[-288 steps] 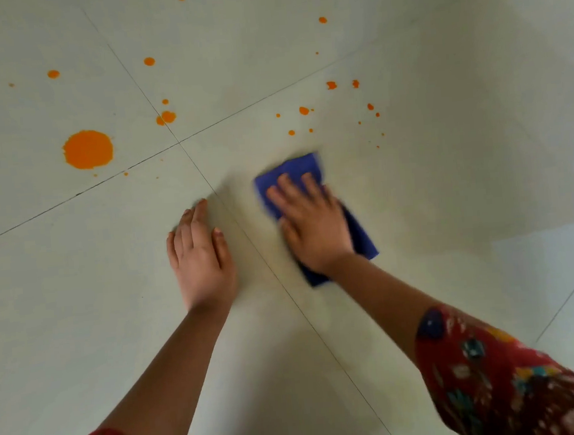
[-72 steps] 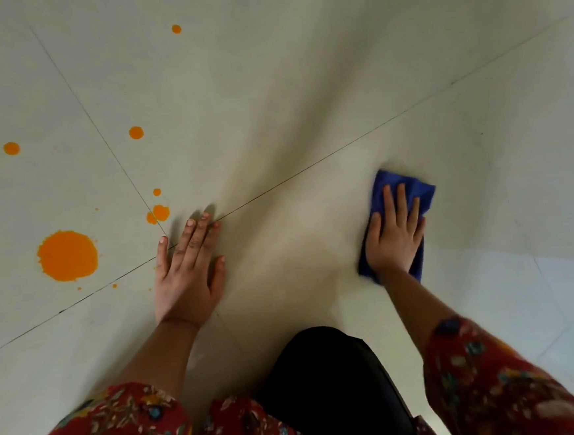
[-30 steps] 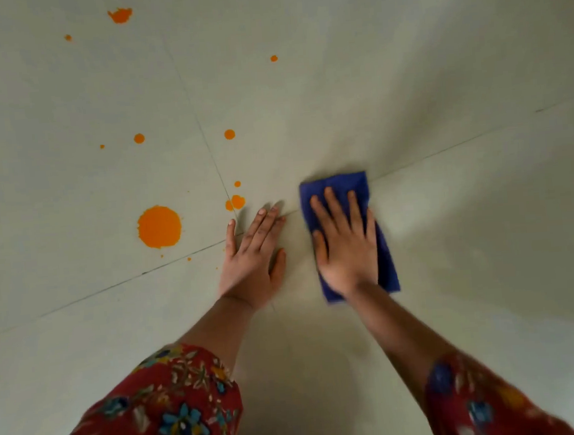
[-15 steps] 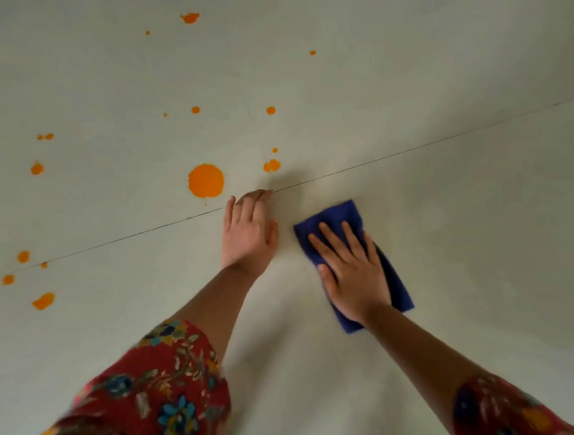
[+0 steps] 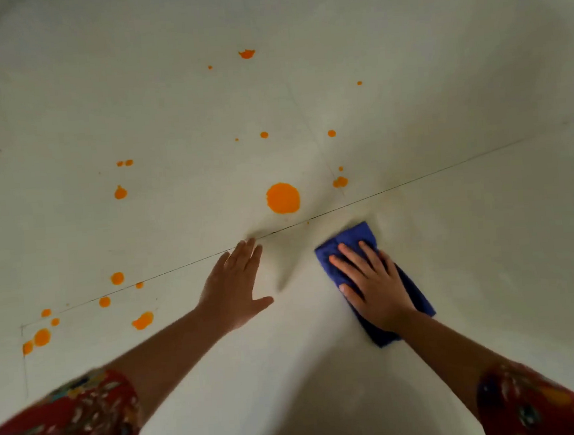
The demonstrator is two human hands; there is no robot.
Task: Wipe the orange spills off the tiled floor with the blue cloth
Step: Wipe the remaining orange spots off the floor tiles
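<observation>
Because the blue cloth (image 5: 356, 242) is a soft, folded rectangle lying flat on the tiled floor (image 5: 486, 236) at centre right of the frame, it looks light and limp, the sort of thing that would bunch or slide loose unless pressed from above. The right hand (image 5: 375, 286) does just that: it lies open, palm down, with its fingers (image 5: 351, 263) spread over the cloth's middle, pinning it rather than gripping it, while the cloth's far end and near corner show beyond the hand. A flat palm over the centre seems the best hold, since it should keep the fold together and spread pressure over the whole pad. To the left of it, the left hand (image 5: 236, 286) is also open and holds nothing; it appears to rest flat on the bare tile, fingers together and reaching a grout line (image 5: 413, 181) that runs diagonally across the frame. Just above that line, in the middle of the frame, sits the largest orange spill (image 5: 283, 198), with a smaller blot (image 5: 340, 181) to its right, both near the cloth but apart from it. More orange drops (image 5: 120, 192) scatter toward the upper and lower left, so much wiping appears to remain. The liquid looks wet and likely to smear on smooth tile. Red floral sleeves (image 5: 65, 430) fill the lower corners.
</observation>
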